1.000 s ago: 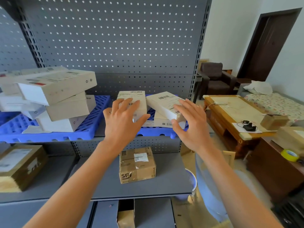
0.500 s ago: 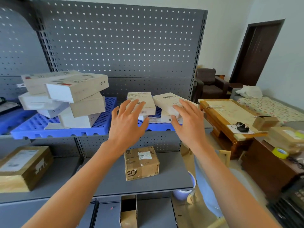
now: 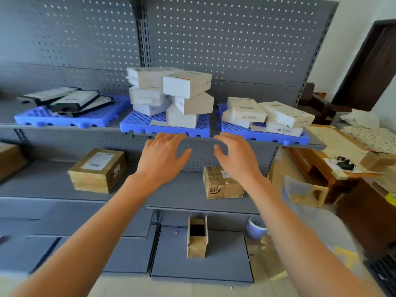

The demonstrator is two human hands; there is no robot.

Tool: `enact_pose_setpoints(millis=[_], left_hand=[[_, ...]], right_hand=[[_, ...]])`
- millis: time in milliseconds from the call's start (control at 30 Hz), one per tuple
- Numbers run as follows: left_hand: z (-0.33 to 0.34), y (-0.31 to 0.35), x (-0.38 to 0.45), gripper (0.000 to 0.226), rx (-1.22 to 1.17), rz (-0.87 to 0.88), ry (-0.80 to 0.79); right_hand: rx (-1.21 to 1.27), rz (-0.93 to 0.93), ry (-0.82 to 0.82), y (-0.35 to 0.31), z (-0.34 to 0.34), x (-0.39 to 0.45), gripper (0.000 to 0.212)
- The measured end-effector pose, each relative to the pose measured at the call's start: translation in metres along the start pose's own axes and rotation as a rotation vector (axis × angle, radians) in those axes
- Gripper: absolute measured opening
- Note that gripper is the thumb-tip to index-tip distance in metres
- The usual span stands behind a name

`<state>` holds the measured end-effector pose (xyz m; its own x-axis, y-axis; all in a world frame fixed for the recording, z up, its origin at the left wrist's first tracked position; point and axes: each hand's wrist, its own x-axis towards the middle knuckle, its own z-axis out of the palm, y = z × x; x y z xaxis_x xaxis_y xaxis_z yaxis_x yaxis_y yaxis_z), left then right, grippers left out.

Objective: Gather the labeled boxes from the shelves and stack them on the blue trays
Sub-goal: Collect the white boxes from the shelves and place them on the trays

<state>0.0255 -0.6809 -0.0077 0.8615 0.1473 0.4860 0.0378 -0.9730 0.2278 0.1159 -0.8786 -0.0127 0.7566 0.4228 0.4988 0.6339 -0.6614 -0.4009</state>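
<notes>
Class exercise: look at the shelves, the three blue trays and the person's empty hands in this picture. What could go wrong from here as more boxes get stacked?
1. The white box pile on the middle blue tray is crooked, with tilted boxes; adding more may topple it.
2. The right tray sits at the shelf edge; its leaning boxes could slide off.
3. Both the left hand and right hand are empty; the brown SF box awaits lifting.

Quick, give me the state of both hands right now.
Left hand: open, fingers relaxed, holding nothing.
Right hand: open, fingers loosely curled, holding nothing.
</notes>
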Motion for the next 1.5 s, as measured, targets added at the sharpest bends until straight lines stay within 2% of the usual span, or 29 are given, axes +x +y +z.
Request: enact_pose_setpoints(millis=[233, 367, 667, 967, 1200, 1367, 1500], left_hand=[[-0.063, -0.083, -0.088, 0.046, 0.058, -0.197, -0.067], [-0.101, -0.127, -0.135, 0.042, 0.090, -0.346, -0.027], [-0.162, -0.219, -0.231, 0.052, 0.131, -0.635, 0.056], [-0.187, -0.328, -0.287, 0.050, 0.167, -0.786, 0.126], [-0.228, -0.443, -0.321, 0.051, 0.364, -0.885, 0.088], [-0.261, -0.506, -0.343, 0.053, 0.422, -1.036, 0.100], [-0.282, -0.538, -0.370, 0.053, 0.455, -1.146, 0.133]], right_hand=[[0.051, -0.172, -0.155, -0.107, 0.060, -0.018, 0.040], [0.084, -0.300, -0.205, -0.172, 0.092, -0.024, 0.039], [0.172, -0.530, -0.332, -0.298, 0.172, -0.033, 0.039], [0.299, -0.674, -0.423, -0.409, 0.269, -0.018, 0.044], [0.425, -0.734, -0.520, -0.532, 0.377, 0.011, 0.045], [0.451, -0.862, -0.614, -0.616, 0.442, 0.021, 0.046], [0.491, -0.949, -0.668, -0.679, 0.466, 0.022, 0.047]])
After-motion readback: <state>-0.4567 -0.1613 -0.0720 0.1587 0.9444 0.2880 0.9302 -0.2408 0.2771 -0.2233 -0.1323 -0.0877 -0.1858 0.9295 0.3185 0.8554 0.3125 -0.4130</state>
